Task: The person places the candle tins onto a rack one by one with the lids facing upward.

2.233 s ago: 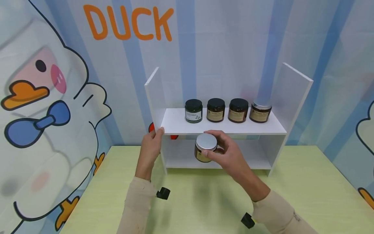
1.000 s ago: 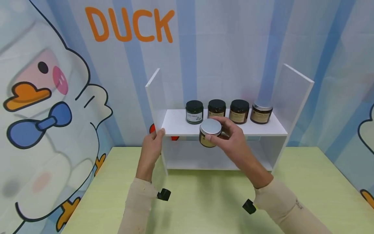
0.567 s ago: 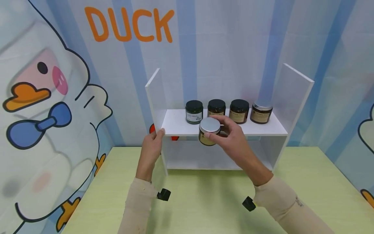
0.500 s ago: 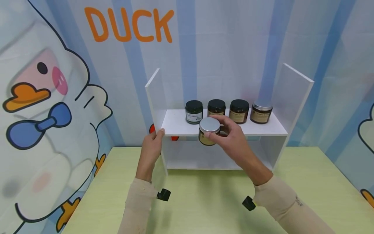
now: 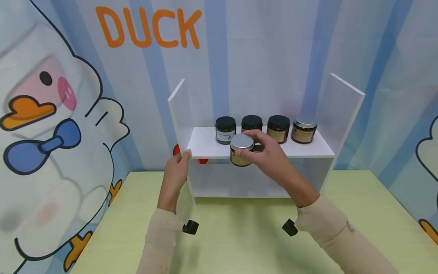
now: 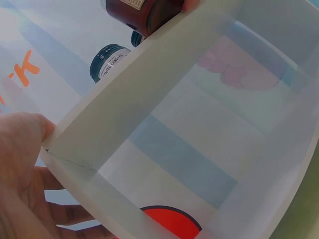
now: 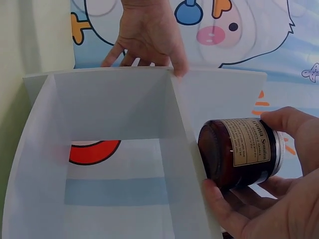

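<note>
My right hand (image 5: pixel 270 158) grips an amber glass candle jar (image 7: pixel 239 152) with a silver lid and a tan label, upright in the head view. The jar's base is right at the front edge of the white shelf unit's upper board (image 5: pixel 205 150). Behind it stand a dark candle jar with a white label (image 5: pixel 225 130), two black-lidded jars with tan labels (image 5: pixel 278 129), and a silver-lidded one (image 5: pixel 303 130) at the right. My left hand (image 5: pixel 175 175) holds the unit's left side panel (image 5: pixel 179 114), thumb at the board's front corner and fingers along the outer face.
The unit's lower compartment (image 5: pixel 219 180) is backless in its upper part, showing the curtain through it. Its right side panel (image 5: pixel 342 114) rises above the board. A pale green table (image 5: pixel 239 236) carries it, and a striped duck-print curtain (image 5: pixel 267 57) hangs behind.
My right hand has raised the candle jar from in front of the lower compartment to the upper board's front edge. Lately it has shifted only slightly. The left hand keeps its hold.
</note>
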### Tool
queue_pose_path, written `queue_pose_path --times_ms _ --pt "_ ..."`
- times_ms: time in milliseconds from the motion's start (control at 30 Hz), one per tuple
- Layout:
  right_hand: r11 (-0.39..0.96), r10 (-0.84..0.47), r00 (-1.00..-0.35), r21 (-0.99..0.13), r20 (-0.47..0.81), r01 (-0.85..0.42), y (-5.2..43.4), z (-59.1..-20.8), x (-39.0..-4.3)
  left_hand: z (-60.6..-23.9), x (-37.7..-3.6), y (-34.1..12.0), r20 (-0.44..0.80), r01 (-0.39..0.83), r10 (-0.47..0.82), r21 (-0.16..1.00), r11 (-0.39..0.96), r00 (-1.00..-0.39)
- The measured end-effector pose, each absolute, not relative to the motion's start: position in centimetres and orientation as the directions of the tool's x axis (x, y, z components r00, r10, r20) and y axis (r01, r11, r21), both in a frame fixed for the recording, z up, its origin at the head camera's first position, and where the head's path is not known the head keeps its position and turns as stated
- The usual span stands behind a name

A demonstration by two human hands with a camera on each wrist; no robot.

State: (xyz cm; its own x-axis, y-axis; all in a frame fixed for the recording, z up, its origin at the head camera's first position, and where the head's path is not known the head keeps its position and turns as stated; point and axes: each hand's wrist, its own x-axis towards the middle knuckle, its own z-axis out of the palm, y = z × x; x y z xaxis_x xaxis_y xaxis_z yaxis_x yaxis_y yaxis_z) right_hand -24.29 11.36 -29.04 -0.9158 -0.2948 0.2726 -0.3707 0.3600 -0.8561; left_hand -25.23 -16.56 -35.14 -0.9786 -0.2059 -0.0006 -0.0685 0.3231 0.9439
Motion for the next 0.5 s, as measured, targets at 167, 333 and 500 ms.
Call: queue_pose_path --times_ms 167,333,500 --pt "0.413 -0.313 -0.915 -0.832 0.254 -0.371 11.2 -28.3 -24.5 -35.1 -25.3 -16.6 0.028 -0.042 -0.199 0.940 0.339 -0.979" --pt "0.454 -0.350 -0.911 -0.810 0.221 -0.371 11.3 -27.8 -24.6 -35.2 -25.2 -16.7 0.034 -0.038 -0.197 0.937 0.348 -0.980" --pt "0.477 -0.352 -0.916 -0.806 0.190 -0.351 11.2 -27.3 -24.7 -35.3 -25.3 -16.7 0.021 -0.050 -0.197 0.936 0.349 -0.980"
